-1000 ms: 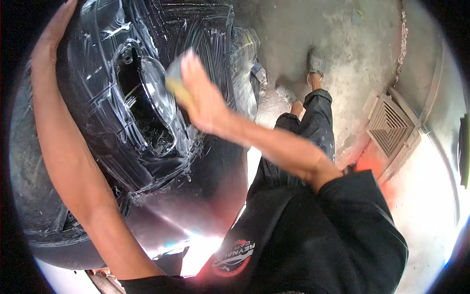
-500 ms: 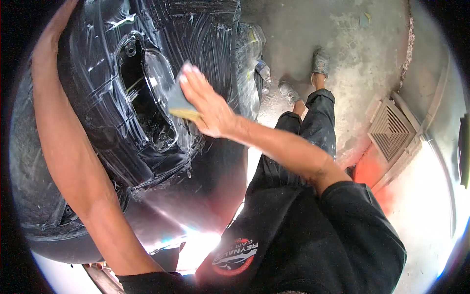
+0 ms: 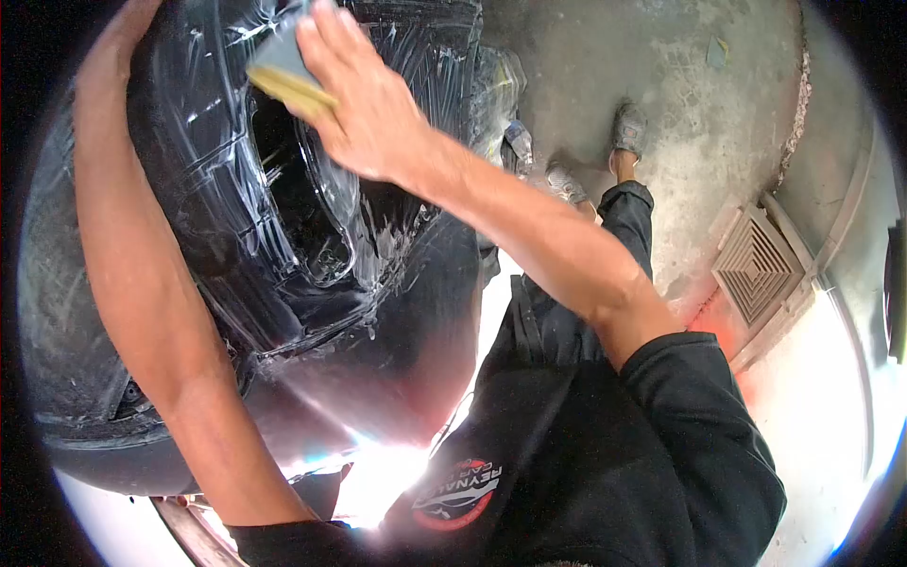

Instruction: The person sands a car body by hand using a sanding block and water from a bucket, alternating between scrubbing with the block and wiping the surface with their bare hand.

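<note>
My right hand [image 3: 364,99] presses a grey-and-yellow sanding sponge [image 3: 283,71] against a black car bumper [image 3: 397,274]. Its fingers lie over the sponge, near the top of the view and above a long oval opening [image 3: 312,217] in the bumper. Whitish wet streaks cover the surface around that opening. My left forearm [image 3: 142,265] reaches up along the left side of the bumper, and the left hand itself is cut off by the top edge.
Concrete floor [image 3: 680,57] lies to the right, with my shoes [image 3: 628,128] on it. A square slatted grille [image 3: 754,265] sits farther right beside a reddish patch. A small grey-and-yellow piece [image 3: 718,52] rests on the floor near the top.
My right hand has moved up and left with the sanding sponge, from beside the oval opening to its upper end. The view has shifted slightly.
</note>
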`<state>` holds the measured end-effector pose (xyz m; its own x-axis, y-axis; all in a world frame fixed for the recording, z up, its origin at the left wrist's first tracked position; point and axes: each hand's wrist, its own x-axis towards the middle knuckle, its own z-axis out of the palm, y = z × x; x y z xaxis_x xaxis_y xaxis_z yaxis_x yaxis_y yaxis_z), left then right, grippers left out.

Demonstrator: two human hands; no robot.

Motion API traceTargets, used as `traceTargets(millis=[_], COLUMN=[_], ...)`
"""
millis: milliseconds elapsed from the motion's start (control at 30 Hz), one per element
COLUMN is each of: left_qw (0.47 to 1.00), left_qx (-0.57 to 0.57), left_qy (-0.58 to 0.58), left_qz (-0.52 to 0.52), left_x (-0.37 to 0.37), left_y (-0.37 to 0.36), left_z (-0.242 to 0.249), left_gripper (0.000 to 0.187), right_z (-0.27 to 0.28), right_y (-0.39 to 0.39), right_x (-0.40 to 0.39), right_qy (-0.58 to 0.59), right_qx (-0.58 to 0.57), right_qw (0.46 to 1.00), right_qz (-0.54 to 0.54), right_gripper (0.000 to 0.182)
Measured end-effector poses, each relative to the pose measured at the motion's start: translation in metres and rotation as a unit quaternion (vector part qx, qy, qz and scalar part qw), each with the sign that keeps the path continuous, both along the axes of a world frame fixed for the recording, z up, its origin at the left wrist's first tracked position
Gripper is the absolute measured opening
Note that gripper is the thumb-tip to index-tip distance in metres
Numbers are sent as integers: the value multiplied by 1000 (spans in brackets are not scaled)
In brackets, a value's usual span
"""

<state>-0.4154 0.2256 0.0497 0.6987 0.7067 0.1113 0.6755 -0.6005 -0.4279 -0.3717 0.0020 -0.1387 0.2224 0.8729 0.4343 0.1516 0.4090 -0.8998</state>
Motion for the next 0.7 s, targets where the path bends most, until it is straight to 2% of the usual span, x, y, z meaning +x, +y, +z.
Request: traceTargets(millis=[67, 167, 200, 233, 300, 367, 400, 500, 533, 567, 600, 633, 700], left_qw=[1000, 1000, 1000, 1000, 1000, 1000, 1000, 999, 995, 997, 1000, 1000, 1000], left_qx=[8, 15, 20, 25, 23, 16, 10, -14, -24, -42, -5, 30, 18], left_qy=[5, -1, 5, 12, 14, 1, -9, -9, -44, -36, -17, 1, -12], left_qz=[1, -1, -1, 0, -2, -2, 12, 47, -91, -55, -23, 9, 4], left_x=[1, -1, -3, -3, -1, 1, 5, 16, -4, 2, 3, 4, 7], left_y=[-1, 1, 4, 5, 5, -2, -6, -13, 12, 6, 2, -2, -4], left_z=[-1, -3, -4, -3, -2, -2, -2, 1, -4, 0, -1, -3, -1], left_gripper=[51, 52, 52, 52, 51, 51, 50, 49, 58, 57, 51, 48, 44], right_z=[-8, -1, 0, 10, 1, 5, -5, 0, 9, 11, 14, 15, 11], right_y=[-32, -12, 14, 29, 28, -9, -18, 20, 48, 76, 81, 77, 29], right_x=[-10, -3, -1, 7, -3, 3, -2, 7, 9, 13, 16, 18, 11], right_qy=[-3, 3, 0, 39, 1, 17, 16, -26, 49, 36, 28, 20, -20], right_qx=[15, 20, 59, 41, 40, 8, 28, 21, 41, 81, 48, 13, -25], right_qw=[1000, 1000, 998, 998, 999, 1000, 999, 999, 997, 993, 998, 1000, 999], right_qz=[17, -6, -33, -14, -31, 4, 24, -5, -48, -72, -41, -11, 32], right_gripper=[80, 78, 74, 69, 71, 72, 72, 69, 68, 66, 62, 59, 53])
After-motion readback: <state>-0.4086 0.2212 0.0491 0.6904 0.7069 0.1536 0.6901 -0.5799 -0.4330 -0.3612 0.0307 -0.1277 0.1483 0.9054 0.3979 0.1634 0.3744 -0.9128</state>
